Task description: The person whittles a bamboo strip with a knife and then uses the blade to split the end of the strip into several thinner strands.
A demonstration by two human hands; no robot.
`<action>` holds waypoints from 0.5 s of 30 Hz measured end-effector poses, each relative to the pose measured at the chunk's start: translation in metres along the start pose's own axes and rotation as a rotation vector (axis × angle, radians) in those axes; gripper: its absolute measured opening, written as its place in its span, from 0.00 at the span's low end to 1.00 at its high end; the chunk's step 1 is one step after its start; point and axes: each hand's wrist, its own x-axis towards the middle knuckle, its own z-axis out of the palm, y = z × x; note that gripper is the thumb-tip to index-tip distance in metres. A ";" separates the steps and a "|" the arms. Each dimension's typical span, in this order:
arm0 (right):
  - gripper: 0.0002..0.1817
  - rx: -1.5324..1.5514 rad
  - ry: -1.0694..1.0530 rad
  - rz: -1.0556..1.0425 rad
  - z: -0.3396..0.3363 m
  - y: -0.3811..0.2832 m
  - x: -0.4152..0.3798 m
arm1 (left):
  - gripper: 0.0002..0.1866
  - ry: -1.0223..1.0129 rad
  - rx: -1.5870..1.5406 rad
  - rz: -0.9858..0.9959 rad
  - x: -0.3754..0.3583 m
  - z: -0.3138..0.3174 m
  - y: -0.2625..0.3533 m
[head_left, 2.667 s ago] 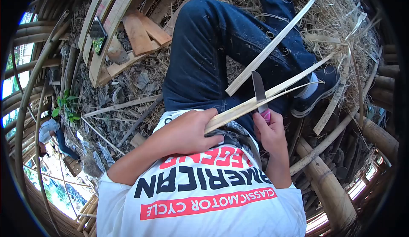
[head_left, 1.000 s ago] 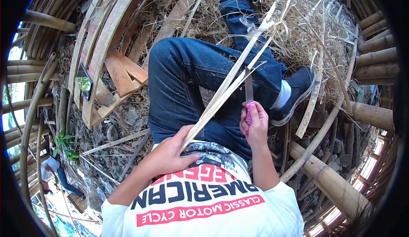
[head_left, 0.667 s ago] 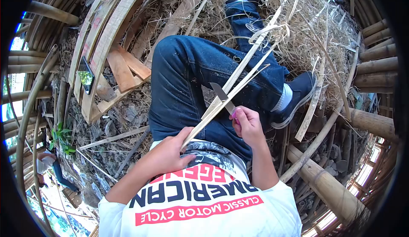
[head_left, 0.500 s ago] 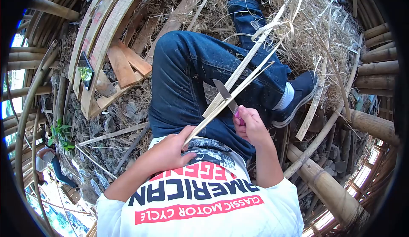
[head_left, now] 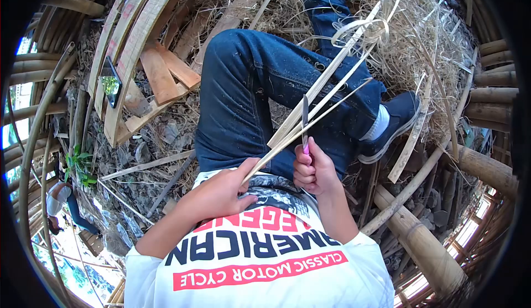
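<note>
My left hand (head_left: pixel 221 193) is closed around the near end of a thin bamboo strip (head_left: pixel 264 163), close to my shirt. The strip splits into separate slivers, and one narrow sliver (head_left: pixel 343 99) angles off to the right. In my right hand (head_left: pixel 317 169) is a knife (head_left: pixel 305 121) with a pink handle. Its blade points away from me, edge-on, and crosses the strips partway along. A wider bamboo slat (head_left: pixel 310 104) rests across my jeans beside the strip, running up toward curled shavings (head_left: pixel 362 31).
Wooden boards (head_left: pixel 130 37) stand at the upper left with a phone (head_left: pixel 111 82) on them. Shavings (head_left: pixel 426 37) pile up beyond my shoe (head_left: pixel 395 125). A thick bamboo pole (head_left: pixel 423 241) lies at right. Another person (head_left: pixel 61 197) is at the far left, beyond bamboo poles.
The knife blade has swung from slanting left to pointing nearly straight away. My right hand has shifted slightly left. One sliver now stands apart from the others, further right.
</note>
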 end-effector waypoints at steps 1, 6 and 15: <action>0.27 0.003 -0.002 0.003 0.003 0.001 -0.001 | 0.34 -0.011 0.020 -0.022 -0.001 -0.002 0.003; 0.22 -0.886 0.413 -0.415 0.021 -0.015 -0.023 | 0.33 0.059 0.199 -0.082 -0.011 -0.008 0.024; 0.27 -0.365 0.062 0.031 0.003 -0.010 -0.023 | 0.27 0.043 0.246 -0.099 -0.009 -0.009 0.017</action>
